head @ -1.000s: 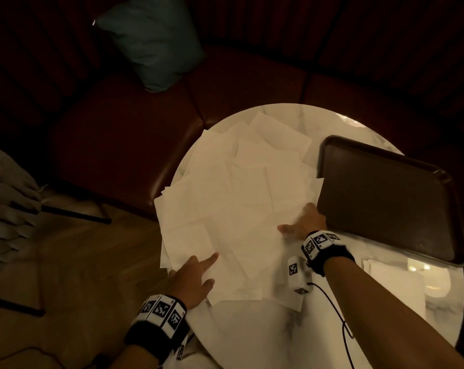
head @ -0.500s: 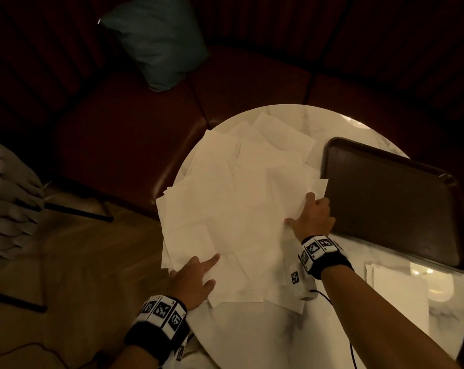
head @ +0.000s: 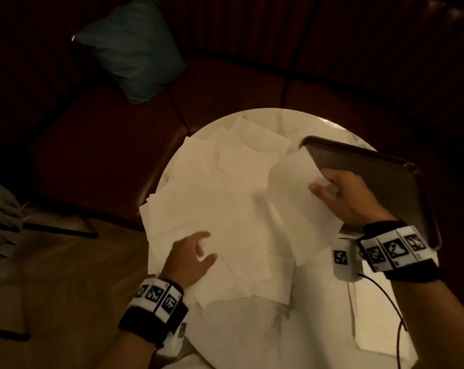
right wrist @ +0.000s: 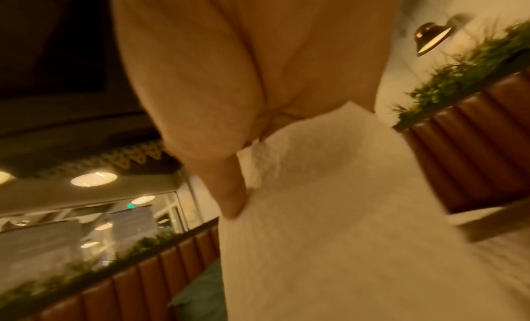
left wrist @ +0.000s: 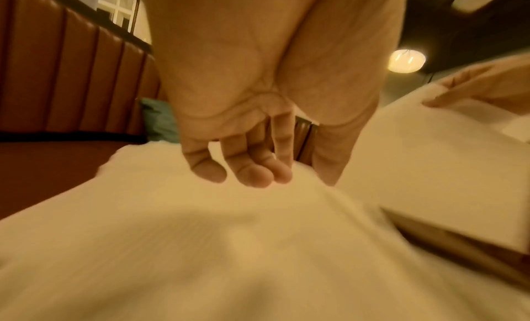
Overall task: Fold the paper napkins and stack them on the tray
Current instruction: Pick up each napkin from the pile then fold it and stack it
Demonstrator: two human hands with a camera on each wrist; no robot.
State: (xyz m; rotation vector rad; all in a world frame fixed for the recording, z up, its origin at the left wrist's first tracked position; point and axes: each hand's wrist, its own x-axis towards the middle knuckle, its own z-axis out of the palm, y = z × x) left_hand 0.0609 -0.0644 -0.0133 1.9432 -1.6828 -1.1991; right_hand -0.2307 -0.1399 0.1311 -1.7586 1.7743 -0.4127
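Note:
Several loose white paper napkins lie in a spread pile [head: 225, 195] on the round marble table [head: 279, 331]. My right hand [head: 340, 193] pinches the right edge of one napkin [head: 300, 209], thumb on top, and holds it raised beside the left rim of the dark tray [head: 380, 177]. The right wrist view shows that napkin [right wrist: 329, 235] hanging under my thumb [right wrist: 229, 189]. My left hand [head: 193, 257] rests on the pile's near left part. Its fingers [left wrist: 252, 167] hang loosely curled over the paper [left wrist: 200, 246] and grip nothing. No napkin shows on the tray.
A flat white napkin [head: 372, 323] lies on the table's near right, crossed by a black cable. A dark red bench [head: 105, 161] with a teal cushion [head: 135, 49] curves behind the table. Wooden floor is at the left.
My right hand moved from the pile's near side to its right edge, took hold of a napkin and lifted it beside the tray. The left hand's pointing finger curled in.

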